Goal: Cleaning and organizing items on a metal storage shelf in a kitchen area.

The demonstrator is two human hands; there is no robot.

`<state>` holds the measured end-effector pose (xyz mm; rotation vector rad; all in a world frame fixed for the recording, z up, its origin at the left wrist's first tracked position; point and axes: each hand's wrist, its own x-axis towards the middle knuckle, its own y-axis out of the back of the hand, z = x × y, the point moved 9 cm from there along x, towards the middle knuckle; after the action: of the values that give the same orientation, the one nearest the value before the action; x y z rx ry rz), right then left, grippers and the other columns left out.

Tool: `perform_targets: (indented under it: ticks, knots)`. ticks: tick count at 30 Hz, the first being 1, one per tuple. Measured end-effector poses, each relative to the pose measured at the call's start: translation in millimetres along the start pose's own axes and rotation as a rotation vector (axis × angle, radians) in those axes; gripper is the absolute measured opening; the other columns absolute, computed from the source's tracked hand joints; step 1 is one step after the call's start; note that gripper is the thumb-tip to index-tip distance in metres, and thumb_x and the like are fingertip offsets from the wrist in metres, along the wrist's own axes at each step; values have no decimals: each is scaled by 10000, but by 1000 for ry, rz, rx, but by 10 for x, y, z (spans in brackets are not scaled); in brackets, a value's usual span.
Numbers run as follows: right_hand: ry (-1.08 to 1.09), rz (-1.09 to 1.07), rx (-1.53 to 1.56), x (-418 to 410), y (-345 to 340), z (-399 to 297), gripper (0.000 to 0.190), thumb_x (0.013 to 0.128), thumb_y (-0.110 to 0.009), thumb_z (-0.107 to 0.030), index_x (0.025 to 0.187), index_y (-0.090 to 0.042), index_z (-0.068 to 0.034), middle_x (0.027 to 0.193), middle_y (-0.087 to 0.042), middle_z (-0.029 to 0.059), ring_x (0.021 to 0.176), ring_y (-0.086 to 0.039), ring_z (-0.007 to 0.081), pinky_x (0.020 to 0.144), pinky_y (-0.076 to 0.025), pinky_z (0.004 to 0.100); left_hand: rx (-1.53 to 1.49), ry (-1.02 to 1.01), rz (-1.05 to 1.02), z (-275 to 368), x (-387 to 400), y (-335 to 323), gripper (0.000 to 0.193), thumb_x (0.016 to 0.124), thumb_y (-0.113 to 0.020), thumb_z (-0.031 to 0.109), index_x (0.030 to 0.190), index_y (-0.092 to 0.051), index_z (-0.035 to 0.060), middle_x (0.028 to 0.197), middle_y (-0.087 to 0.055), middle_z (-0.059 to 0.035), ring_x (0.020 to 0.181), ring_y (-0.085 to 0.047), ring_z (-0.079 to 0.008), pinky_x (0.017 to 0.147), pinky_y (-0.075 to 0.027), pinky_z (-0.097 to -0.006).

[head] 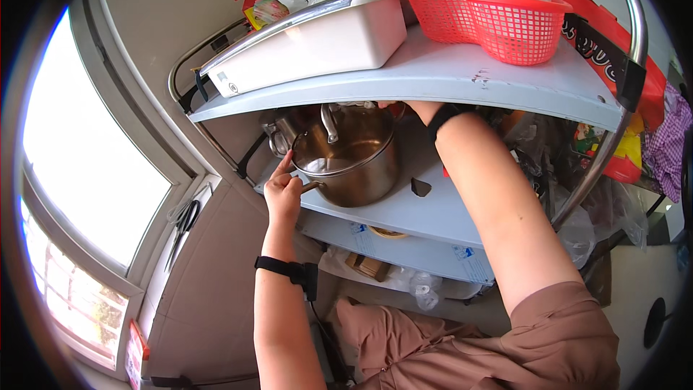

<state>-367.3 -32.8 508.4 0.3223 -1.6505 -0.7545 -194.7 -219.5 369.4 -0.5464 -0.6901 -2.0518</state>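
A stainless steel pot (357, 187) stands on the middle shelf (433, 211) of a metal rack. A glass lid with a metal rim covers it, and the lid's arched metal handle (328, 123) points up. My left hand (284, 195) is closed around the pot's side handle (311, 187), its index finger stretched up to the lid's rim. My right hand (419, 108) reaches under the top shelf (303, 89), behind the pot's far right side. Most of that hand is hidden by the shelf edge, so what its fingers touch cannot be seen.
On the top shelf are a white lidded box (314, 43) and a red plastic basket (514, 27). Another metal pot (279, 132) sits behind the left side. Plastic bags (584, 222) hang at right. Scissors (187, 219) lie on the windowsill. A steel rack post (587, 179) stands right.
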Motion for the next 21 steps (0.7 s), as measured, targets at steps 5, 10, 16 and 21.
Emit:
perform_targets:
  ticks: [5, 10, 16, 21]
  knots:
    - [-112, -48, 83, 15, -402, 336, 127, 676, -602, -121, 787, -635, -68, 752, -622, 177, 696, -600, 346, 588, -438, 446, 5, -3, 0, -36, 10, -21, 220, 681, -497, 11, 511, -386, -73, 1237, -556, -114, 743, -563, -80, 597, -409, -204]
    - [-236, -119, 155, -156, -663, 499, 136, 694, -591, -106, 816, -634, -62, 772, -622, 184, 728, -602, 354, 611, -442, 451, 36, -18, 2, -53, 16, -7, 299, 784, -535, 48, 529, -447, -80, 1228, -559, -120, 865, -590, -112, 707, -437, -221]
    - [-135, -12, 100, -242, -363, 272, 178, 747, -540, -48, 909, -607, -22, 904, -614, 204, 877, -582, 376, 765, -441, 448, 50, -27, 18, 33, -17, -41, 373, 848, -579, 134, 555, -506, -84, 1193, -579, -128, 937, -600, -148, 784, -441, -240]
    - [-176, 192, 137, -330, -76, 255, 206, 745, -527, -31, 940, -581, 11, 944, -597, 235, 919, -567, 390, 796, -437, 448, 152, -96, 5, 75, -75, -37, 496, 783, -687, 301, 523, -494, -76, 1191, -571, -141, 749, -613, -143, 651, -463, -249]
